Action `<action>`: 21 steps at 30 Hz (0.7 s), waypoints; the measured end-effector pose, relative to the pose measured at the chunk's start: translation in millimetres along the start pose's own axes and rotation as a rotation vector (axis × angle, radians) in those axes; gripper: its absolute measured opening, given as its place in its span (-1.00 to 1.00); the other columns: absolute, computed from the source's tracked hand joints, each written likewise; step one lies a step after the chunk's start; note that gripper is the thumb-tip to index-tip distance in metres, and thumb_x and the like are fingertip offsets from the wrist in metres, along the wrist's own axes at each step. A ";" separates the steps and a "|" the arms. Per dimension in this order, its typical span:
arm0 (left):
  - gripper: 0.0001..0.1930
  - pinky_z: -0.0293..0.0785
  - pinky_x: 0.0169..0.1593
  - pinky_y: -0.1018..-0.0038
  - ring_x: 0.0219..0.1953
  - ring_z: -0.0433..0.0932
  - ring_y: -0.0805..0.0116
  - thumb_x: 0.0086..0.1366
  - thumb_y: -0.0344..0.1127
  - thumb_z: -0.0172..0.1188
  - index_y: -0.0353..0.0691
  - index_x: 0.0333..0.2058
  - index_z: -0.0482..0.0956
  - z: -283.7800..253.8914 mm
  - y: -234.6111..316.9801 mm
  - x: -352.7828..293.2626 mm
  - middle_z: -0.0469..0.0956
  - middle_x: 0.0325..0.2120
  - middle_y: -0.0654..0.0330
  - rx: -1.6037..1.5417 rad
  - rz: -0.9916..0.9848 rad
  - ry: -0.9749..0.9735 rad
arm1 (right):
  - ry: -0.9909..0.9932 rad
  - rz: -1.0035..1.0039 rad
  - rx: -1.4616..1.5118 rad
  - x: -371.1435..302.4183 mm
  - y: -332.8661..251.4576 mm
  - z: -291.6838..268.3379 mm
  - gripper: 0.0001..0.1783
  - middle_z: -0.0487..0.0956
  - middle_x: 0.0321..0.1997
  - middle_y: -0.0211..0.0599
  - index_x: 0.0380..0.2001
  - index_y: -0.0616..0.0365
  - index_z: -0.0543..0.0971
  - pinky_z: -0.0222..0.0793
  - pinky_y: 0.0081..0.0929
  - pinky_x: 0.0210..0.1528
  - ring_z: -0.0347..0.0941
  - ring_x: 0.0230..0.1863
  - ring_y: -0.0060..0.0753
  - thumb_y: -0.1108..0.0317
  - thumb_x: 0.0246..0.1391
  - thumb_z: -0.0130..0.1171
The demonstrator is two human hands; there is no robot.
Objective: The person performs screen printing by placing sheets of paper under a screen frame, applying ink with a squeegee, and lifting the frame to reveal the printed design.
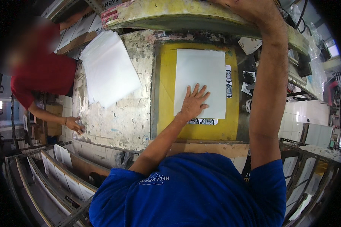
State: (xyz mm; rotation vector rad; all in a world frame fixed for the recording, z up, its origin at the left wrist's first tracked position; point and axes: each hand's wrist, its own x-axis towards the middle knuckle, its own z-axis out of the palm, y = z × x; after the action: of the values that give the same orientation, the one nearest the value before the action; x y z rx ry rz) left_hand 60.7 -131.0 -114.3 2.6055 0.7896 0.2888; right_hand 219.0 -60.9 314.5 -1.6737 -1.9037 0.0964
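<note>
My left hand (194, 103) lies flat on a white sheet (201, 72), its fingers spread. The sheet rests on a yellow board (166, 87), slightly to the right of its middle. Printed black-and-white pieces (228, 81) stick out from under the sheet's right and lower edges. My right hand (254, 9) reaches far forward and grips the raised screen-printing frame (159, 15), which spans the top of the view with yellowish edges. Part of that hand's fingers is cut off by the upper picture edge.
Left of the board, a fanned stack of white sheets (110, 72) lies on a paint-stained table (136, 125). A co-worker in a red shirt (45, 72) stands there, one hand (75, 125) at the table edge. Metal racks (38, 178) holding panels flank me. Clear plastic wrap (316, 56) hangs at right.
</note>
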 end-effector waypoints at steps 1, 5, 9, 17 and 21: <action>-0.36 -0.26 0.50 -0.20 0.52 -0.05 -0.02 0.33 0.05 0.19 0.03 0.35 0.38 0.5 1.6 -2.1 0.14 0.46 0.18 0.005 -0.002 0.003 | 0.039 -0.053 -0.027 -3.4 0.1 2.5 -0.61 0.76 -0.35 -0.25 -0.17 0.12 0.78 0.52 -0.38 -0.19 0.59 -0.42 -0.40 0.08 0.02 0.42; -0.36 -0.27 0.50 -0.20 0.52 -0.04 -0.03 0.34 0.05 0.19 0.02 0.35 0.38 1.2 5.9 -5.8 0.15 0.45 0.17 0.002 0.010 0.013 | 0.117 -0.153 -0.096 -12.5 0.3 7.1 -0.60 0.76 -0.34 -0.26 -0.18 0.12 0.78 0.52 -0.39 -0.18 0.60 -0.40 -0.41 0.06 0.02 0.42; -0.37 -0.25 0.49 -0.21 0.52 -0.03 -0.03 0.35 0.04 0.18 0.01 0.35 0.37 2.9 7.1 -9.4 0.15 0.45 0.16 0.019 0.036 0.039 | 0.080 -0.103 -0.047 -2.6 14.9 11.5 -0.58 0.76 -0.34 -0.24 -0.17 0.12 0.78 0.52 -0.39 -0.17 0.61 -0.38 -0.40 0.04 0.01 0.42; -0.34 -0.05 0.48 -0.03 0.43 0.21 -0.06 0.35 -0.01 0.23 -0.09 0.36 0.34 -53.9 6.3 -16.0 0.37 0.33 0.09 -0.356 -0.014 0.344 | 0.037 -0.097 -0.006 -27.1 18.3 19.1 -0.56 0.76 -0.33 -0.17 -0.11 0.21 0.74 0.55 -0.43 -0.27 0.61 -0.43 -0.39 0.15 -0.01 0.31; -0.07 0.19 0.40 0.15 0.25 0.45 0.07 0.11 -0.10 0.52 -0.27 0.37 0.25 -123.0 11.5 -42.6 0.55 0.12 0.03 -1.011 -0.124 0.843 | 0.158 -0.210 -0.100 -80.1 22.1 47.3 -0.46 0.71 -0.23 -0.07 0.01 -0.01 0.71 0.57 -0.27 -0.15 0.64 -0.26 -0.06 0.19 -0.14 0.43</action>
State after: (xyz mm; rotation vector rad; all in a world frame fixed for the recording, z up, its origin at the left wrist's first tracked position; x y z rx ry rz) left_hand -6.3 -125.1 -2.3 1.4199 0.7449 1.3783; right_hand 218.5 -115.1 235.8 -1.4865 -1.9772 -0.2113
